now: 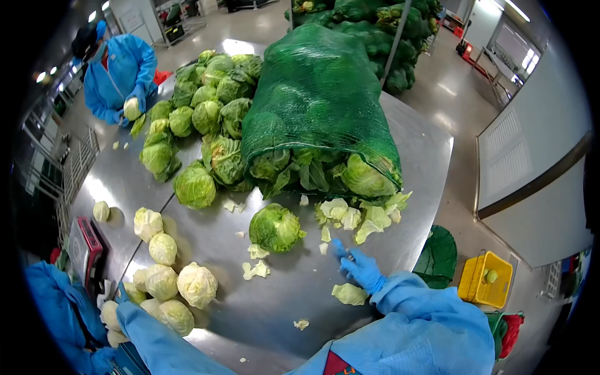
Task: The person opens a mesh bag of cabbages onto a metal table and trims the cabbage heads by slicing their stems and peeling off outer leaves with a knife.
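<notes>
My right hand (362, 270), in a blue glove, is over the metal table, right of a green cabbage (275, 228) and apart from it. One finger points forward; the others curl around something small and greyish that I cannot make out. Just below it lies a loose leaf (349, 294). At the lower left my left hand (122, 295), also gloved, is beside several pale trimmed cabbages (161, 282). Its fingers are mostly hidden. Cut leaves (375, 222) lie in front of a green mesh sack (319, 94) with cabbages in its open mouth.
Untrimmed cabbages (215, 94) are heaped left of the sack. A co-worker (122, 75) across the metal table (412, 144) holds a cabbage; another person's blue sleeve (56, 306) is at lower left, near a scale (85, 250). A yellow basket (469, 289) stands at right.
</notes>
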### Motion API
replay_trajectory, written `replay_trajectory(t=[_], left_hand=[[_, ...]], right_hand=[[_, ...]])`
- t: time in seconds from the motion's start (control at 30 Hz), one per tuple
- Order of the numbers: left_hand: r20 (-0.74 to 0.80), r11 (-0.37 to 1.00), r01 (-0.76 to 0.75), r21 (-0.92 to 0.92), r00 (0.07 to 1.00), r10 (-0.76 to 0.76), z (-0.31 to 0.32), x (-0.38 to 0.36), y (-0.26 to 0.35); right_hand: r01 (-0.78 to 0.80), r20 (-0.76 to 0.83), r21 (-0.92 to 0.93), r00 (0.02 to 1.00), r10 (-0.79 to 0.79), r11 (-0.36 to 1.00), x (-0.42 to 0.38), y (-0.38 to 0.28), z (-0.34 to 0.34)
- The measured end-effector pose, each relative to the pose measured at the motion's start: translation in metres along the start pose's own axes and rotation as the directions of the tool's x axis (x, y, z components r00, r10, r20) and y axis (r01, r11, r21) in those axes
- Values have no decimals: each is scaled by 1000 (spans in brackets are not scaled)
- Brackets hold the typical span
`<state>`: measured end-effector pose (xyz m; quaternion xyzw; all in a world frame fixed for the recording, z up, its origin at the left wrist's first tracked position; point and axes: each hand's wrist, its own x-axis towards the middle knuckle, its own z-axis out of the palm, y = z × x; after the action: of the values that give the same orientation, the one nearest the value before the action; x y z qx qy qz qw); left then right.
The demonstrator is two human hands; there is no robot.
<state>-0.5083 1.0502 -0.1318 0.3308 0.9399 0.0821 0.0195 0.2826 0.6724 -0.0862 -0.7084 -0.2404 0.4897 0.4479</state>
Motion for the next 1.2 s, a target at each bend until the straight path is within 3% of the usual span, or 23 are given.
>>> replay_trajectory(t=[0.07,0.1,0.13,0.17,0.2,0.23,0.27,0.3,0.33,0.37,0.43,0.57,0.6,0.7,0.73,0.83,0.9,1.0,1.03,1.07,1.1,1.17,1.2], left_hand=[[30,988,-104,113,994,101,-9,3,26],[-32,962,-263,74,963,266,-14,-8,55],[-351,800,-590,111,729,587,-64,-108,105],[-291,690,-686,-233,726,623,-60,-130,148],[-187,467,-737,-488,611,769,-84,-228,189],[-69,236,-571,-786,460,885,-109,-327,230],[47,136,-286,-948,295,954,-134,-426,272],[-43,-57,-252,-966,-61,997,-150,-498,296],[-19,-164,-388,-907,-350,936,-168,-560,317],[-82,-250,-379,-891,-406,910,-121,-602,339],[-304,-428,-556,-712,-304,903,-73,-679,384],[-550,-440,-500,-746,90,830,3,-767,473],[-389,-282,-570,-772,73,918,-18,-778,469],[-300,-178,-462,-869,204,932,19,-798,456],[-266,-172,-568,-805,86,960,17,-789,447],[57,101,-119,-988,328,943,15,-776,401],[391,214,558,-802,220,894,20,-758,364],[612,251,793,-554,184,769,12,-725,295],[618,235,815,-530,181,765,-24,-723,260],[599,172,862,-476,175,781,-26,-717,236],[586,105,905,-412,175,791,-28,-712,212],[441,102,582,-807,480,758,-54,-701,174],[439,194,447,-873,551,710,-32,-682,147]], right_hand=[[45,-148,-144,987,-66,989,7,-30,-16],[189,-224,-182,948,-228,965,21,-21,-29],[324,-289,-235,877,-384,917,35,-13,-42],[387,-380,-172,822,-424,906,40,-25,-49],[454,-468,-117,760,-452,883,46,-42,-56],[520,-549,-70,693,-468,851,50,-53,-63],[545,-587,-93,646,-488,834,54,-59,-67],[572,-622,-118,595,-509,812,61,-65,-71],[598,-653,-144,541,-530,788,67,-70,-75],[600,-694,-127,515,-503,790,73,-72,-75],[612,-774,-90,453,-442,786,86,-70,-72],[570,-780,402,624,-58,717,97,-78,-94],[592,-772,435,633,-58,678,105,-80,-99],[405,-491,796,866,89,450,98,-78,-116],[337,-419,854,897,139,397,92,-86,-119],[333,-379,809,926,-4,484,68,-71,-113],[295,-329,765,943,-45,573,50,-56,-107],[272,-233,759,962,-143,592,47,-6,-93],[225,-170,788,974,-149,573,43,8,-85],[395,-228,674,915,-332,624,35,12,-78],[337,-143,683,932,-334,648,32,18,-73],[211,45,682,944,-328,700,27,28,-61],[224,82,661,927,-366,716,24,20,-54]])
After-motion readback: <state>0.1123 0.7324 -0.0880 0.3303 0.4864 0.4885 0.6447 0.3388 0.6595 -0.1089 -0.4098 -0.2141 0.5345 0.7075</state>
